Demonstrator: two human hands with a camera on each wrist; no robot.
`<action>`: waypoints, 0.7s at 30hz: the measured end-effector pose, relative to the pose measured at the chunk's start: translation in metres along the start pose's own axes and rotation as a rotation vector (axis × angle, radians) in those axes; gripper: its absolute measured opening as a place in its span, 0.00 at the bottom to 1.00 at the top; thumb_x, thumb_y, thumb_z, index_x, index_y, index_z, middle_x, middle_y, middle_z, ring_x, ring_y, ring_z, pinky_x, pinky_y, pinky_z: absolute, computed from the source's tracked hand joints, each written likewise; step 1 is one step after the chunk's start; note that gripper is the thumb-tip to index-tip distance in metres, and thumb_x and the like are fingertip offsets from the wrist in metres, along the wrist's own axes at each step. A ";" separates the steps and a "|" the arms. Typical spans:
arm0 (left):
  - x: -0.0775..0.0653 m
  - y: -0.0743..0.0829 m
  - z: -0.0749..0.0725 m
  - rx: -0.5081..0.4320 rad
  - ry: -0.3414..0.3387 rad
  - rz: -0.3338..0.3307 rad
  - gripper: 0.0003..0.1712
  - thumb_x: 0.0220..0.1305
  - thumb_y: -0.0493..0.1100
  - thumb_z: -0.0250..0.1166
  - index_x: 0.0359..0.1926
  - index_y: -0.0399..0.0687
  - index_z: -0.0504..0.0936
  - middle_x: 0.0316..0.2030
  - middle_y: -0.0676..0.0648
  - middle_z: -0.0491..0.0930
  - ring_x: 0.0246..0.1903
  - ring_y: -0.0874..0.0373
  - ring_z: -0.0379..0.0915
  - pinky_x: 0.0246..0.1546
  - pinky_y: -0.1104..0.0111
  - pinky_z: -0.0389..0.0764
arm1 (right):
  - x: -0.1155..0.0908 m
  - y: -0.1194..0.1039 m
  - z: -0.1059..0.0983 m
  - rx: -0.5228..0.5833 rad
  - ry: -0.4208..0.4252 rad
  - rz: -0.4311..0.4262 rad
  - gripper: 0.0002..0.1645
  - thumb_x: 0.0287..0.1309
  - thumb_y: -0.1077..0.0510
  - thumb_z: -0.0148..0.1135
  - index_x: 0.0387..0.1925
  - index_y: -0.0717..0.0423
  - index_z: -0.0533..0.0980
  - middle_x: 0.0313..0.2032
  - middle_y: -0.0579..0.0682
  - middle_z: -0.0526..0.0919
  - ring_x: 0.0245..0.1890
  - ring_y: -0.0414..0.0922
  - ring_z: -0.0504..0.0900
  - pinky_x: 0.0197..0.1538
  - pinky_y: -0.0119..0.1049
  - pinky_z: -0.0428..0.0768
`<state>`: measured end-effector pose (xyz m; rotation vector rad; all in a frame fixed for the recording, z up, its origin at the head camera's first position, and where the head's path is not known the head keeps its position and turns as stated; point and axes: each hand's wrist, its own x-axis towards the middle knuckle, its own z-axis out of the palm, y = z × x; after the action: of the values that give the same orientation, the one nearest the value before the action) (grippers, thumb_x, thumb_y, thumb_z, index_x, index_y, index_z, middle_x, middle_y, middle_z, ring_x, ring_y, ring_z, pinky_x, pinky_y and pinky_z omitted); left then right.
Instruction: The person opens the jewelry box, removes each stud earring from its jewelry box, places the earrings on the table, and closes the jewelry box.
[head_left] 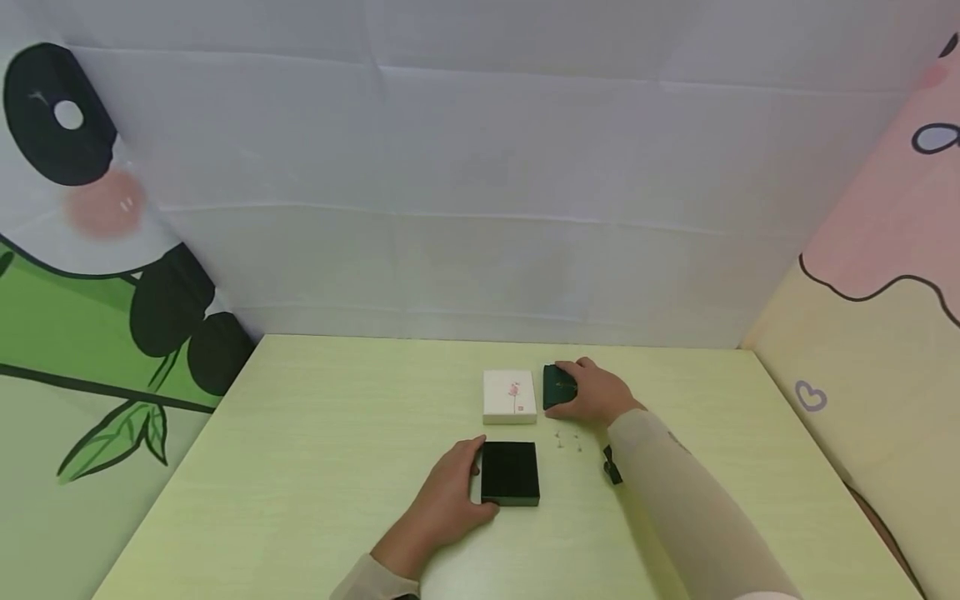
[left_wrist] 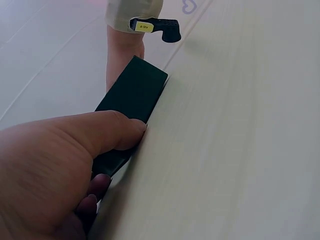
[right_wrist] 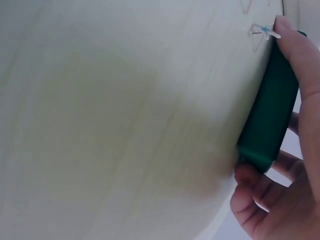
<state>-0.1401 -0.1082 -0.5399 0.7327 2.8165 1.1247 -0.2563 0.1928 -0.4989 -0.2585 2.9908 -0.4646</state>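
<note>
My left hand (head_left: 444, 498) holds a dark green box (head_left: 510, 501) by its edges, thumb at the near side and fingers at the far left corner. The upper face of this box looks black in the head view. Farther off, my right hand (head_left: 600, 397) grips a smaller-looking green box or lid (head_left: 557, 388), thumb along the near edge and fingers over the far one. The right wrist view shows its green side (right_wrist: 270, 105) low against the table. Much of that piece is hidden under the hand.
A white box (head_left: 510, 395) with a pink flower print lies between the hands, left of the right one. Several tiny pieces of jewellery, perhaps earrings (head_left: 558, 440), lie just in front of it to the right. A pale wall cloth (head_left: 480, 275) borders the table's back edge.
</note>
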 end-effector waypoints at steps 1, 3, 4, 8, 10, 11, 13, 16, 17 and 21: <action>0.000 0.000 0.000 0.000 0.000 0.001 0.55 0.49 0.46 0.80 0.75 0.38 0.63 0.48 0.54 0.72 0.46 0.59 0.70 0.54 0.56 0.73 | 0.000 0.000 0.000 -0.006 0.002 -0.003 0.64 0.44 0.25 0.76 0.78 0.44 0.63 0.70 0.60 0.67 0.55 0.58 0.79 0.53 0.57 0.79; -0.001 0.000 0.000 0.000 0.000 0.002 0.55 0.48 0.46 0.80 0.75 0.37 0.63 0.48 0.54 0.72 0.47 0.59 0.70 0.54 0.56 0.73 | 0.000 0.001 0.001 -0.015 0.008 -0.011 0.64 0.44 0.25 0.75 0.78 0.44 0.63 0.69 0.60 0.67 0.54 0.57 0.79 0.53 0.56 0.79; -0.001 0.000 -0.001 0.001 0.000 0.002 0.55 0.48 0.46 0.80 0.75 0.37 0.63 0.48 0.54 0.72 0.47 0.58 0.70 0.54 0.56 0.73 | -0.001 0.002 0.001 -0.016 0.012 -0.013 0.64 0.44 0.25 0.75 0.78 0.44 0.63 0.69 0.59 0.68 0.53 0.57 0.80 0.53 0.56 0.79; -0.002 0.000 -0.002 -0.001 -0.003 0.000 0.55 0.48 0.46 0.80 0.75 0.37 0.63 0.48 0.54 0.72 0.47 0.58 0.70 0.54 0.55 0.73 | -0.002 0.004 0.000 -0.012 0.033 -0.011 0.65 0.42 0.23 0.75 0.78 0.42 0.63 0.69 0.58 0.68 0.53 0.56 0.80 0.53 0.55 0.79; -0.002 0.001 -0.002 0.000 -0.003 -0.001 0.55 0.49 0.46 0.80 0.75 0.37 0.63 0.48 0.54 0.72 0.47 0.58 0.70 0.54 0.56 0.73 | -0.003 0.004 -0.003 0.003 0.046 -0.015 0.65 0.41 0.22 0.75 0.78 0.42 0.63 0.68 0.58 0.68 0.53 0.56 0.80 0.53 0.56 0.79; -0.001 0.001 -0.002 -0.001 -0.002 -0.002 0.55 0.49 0.46 0.80 0.75 0.37 0.63 0.49 0.53 0.73 0.47 0.58 0.70 0.54 0.55 0.73 | -0.004 0.003 -0.004 0.008 0.053 -0.014 0.66 0.41 0.22 0.75 0.78 0.42 0.64 0.68 0.58 0.68 0.53 0.56 0.80 0.53 0.56 0.79; -0.001 0.001 -0.002 0.001 0.002 -0.002 0.55 0.48 0.46 0.80 0.75 0.38 0.63 0.51 0.52 0.73 0.47 0.58 0.70 0.55 0.55 0.73 | -0.005 0.002 -0.007 0.023 0.064 -0.009 0.66 0.40 0.22 0.75 0.78 0.41 0.64 0.68 0.57 0.68 0.53 0.57 0.80 0.54 0.56 0.79; 0.000 0.001 -0.002 -0.002 0.002 -0.005 0.56 0.48 0.46 0.80 0.75 0.38 0.62 0.53 0.51 0.73 0.48 0.58 0.71 0.56 0.55 0.73 | -0.008 0.003 -0.011 0.048 0.083 -0.006 0.65 0.41 0.22 0.75 0.77 0.41 0.65 0.68 0.57 0.68 0.54 0.58 0.79 0.55 0.57 0.78; -0.001 0.001 -0.001 -0.002 0.002 -0.005 0.56 0.48 0.46 0.80 0.75 0.38 0.62 0.54 0.51 0.73 0.48 0.58 0.71 0.56 0.54 0.73 | -0.009 0.003 -0.011 0.057 0.089 -0.001 0.64 0.40 0.22 0.75 0.77 0.41 0.65 0.68 0.57 0.68 0.55 0.58 0.79 0.55 0.57 0.78; -0.002 0.000 -0.001 0.000 -0.002 -0.005 0.56 0.48 0.46 0.80 0.75 0.37 0.62 0.53 0.51 0.73 0.48 0.58 0.71 0.56 0.54 0.73 | -0.015 0.002 -0.015 0.093 0.119 -0.002 0.63 0.41 0.24 0.76 0.77 0.41 0.65 0.67 0.57 0.69 0.56 0.58 0.79 0.56 0.57 0.77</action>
<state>-0.1388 -0.1093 -0.5391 0.7265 2.8155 1.1228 -0.2440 0.2021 -0.4839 -0.2343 3.0725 -0.6390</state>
